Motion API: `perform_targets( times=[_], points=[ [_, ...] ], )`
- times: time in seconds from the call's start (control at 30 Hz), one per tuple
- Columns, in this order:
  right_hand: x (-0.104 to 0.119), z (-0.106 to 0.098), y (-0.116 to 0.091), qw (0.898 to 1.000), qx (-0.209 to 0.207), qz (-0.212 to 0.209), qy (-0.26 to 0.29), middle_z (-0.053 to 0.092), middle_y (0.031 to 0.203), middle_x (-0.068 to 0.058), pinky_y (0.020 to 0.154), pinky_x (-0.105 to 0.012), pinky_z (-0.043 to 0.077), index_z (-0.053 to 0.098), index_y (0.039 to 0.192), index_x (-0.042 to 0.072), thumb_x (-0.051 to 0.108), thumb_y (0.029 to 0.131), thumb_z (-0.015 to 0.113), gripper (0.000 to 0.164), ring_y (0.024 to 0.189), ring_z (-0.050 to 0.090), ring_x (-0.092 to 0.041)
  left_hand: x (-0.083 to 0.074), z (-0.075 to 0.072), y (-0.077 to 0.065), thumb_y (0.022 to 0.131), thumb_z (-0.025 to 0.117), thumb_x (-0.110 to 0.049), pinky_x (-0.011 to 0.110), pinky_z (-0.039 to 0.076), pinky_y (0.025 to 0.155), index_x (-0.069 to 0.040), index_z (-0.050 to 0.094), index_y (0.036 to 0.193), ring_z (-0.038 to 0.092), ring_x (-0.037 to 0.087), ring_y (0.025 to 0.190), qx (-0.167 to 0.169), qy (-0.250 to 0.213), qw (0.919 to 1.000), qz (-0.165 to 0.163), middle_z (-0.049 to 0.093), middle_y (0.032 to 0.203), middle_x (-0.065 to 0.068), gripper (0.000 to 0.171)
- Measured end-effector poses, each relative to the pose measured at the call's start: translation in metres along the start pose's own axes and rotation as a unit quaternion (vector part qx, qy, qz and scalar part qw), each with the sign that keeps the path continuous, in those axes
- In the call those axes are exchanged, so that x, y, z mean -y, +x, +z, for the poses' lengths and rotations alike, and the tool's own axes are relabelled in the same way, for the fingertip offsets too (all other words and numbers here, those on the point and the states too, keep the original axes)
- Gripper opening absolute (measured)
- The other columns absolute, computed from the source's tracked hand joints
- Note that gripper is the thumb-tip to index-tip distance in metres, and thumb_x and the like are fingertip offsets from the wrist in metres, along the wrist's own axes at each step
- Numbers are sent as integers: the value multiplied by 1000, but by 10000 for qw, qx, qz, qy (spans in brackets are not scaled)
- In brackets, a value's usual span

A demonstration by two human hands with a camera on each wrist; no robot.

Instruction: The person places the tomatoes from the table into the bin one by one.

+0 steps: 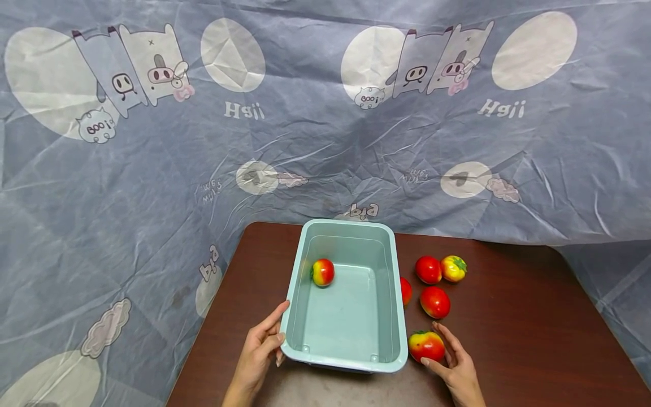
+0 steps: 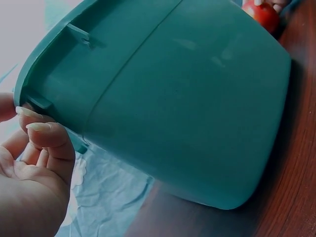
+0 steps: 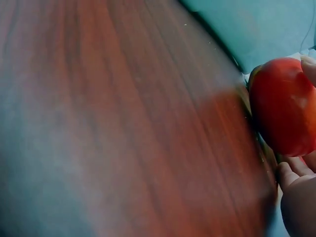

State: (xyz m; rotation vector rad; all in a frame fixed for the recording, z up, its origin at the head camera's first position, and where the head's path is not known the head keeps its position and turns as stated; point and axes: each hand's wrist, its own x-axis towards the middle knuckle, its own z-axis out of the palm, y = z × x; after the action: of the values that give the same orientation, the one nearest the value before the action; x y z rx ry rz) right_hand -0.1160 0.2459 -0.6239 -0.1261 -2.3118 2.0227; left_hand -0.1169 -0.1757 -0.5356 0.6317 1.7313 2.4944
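A light blue-green plastic bin (image 1: 341, 316) stands on the table, with one red-and-yellow fruit (image 1: 322, 272) inside against its left wall. My left hand (image 1: 259, 345) pinches the bin's rim near its front left corner; the left wrist view shows thumb and fingertips at that rim. To the right of the bin, my right hand (image 1: 455, 364) holds another red-and-yellow fruit (image 1: 426, 346) between thumb and fingers, its green leafy top turned away. In the right wrist view this fruit (image 3: 282, 106) looks mostly red, close beside the bin, and part of the hand is cut off.
Beyond the right hand lie a red fruit (image 1: 435, 302), another red one (image 1: 428, 269) and a yellow one with green leaves (image 1: 454, 268). One more red fruit (image 1: 405, 291) is partly hidden by the bin's right wall. Patterned grey-blue cloth (image 1: 325, 141) hangs behind the dark wooden table (image 1: 524, 316).
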Motion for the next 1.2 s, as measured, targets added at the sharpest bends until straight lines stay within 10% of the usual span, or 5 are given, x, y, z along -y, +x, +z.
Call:
perform_targets(
  times=[0.63, 1.2],
  points=[
    [-4, 7, 2, 9975, -648, 271, -70, 51, 123, 23, 87, 0, 44, 42, 142, -2, 1, 76, 79, 76, 106, 52, 19, 2, 0, -1, 91, 36, 13, 47, 20, 37, 14, 23, 148, 29, 34, 50, 3, -188, 9998, 76, 59, 85, 1, 58],
    [-2, 14, 5, 9918, -1007, 727, 288, 54, 116, 21, 80, -5, 50, 44, 141, 1, 2, 75, 80, 76, 98, 58, 15, 3, 1, -1, 91, 36, 13, 46, 20, 38, 13, 23, 148, 27, 34, 51, 7, -227, 9997, 81, 59, 86, -2, 58]
  ],
)
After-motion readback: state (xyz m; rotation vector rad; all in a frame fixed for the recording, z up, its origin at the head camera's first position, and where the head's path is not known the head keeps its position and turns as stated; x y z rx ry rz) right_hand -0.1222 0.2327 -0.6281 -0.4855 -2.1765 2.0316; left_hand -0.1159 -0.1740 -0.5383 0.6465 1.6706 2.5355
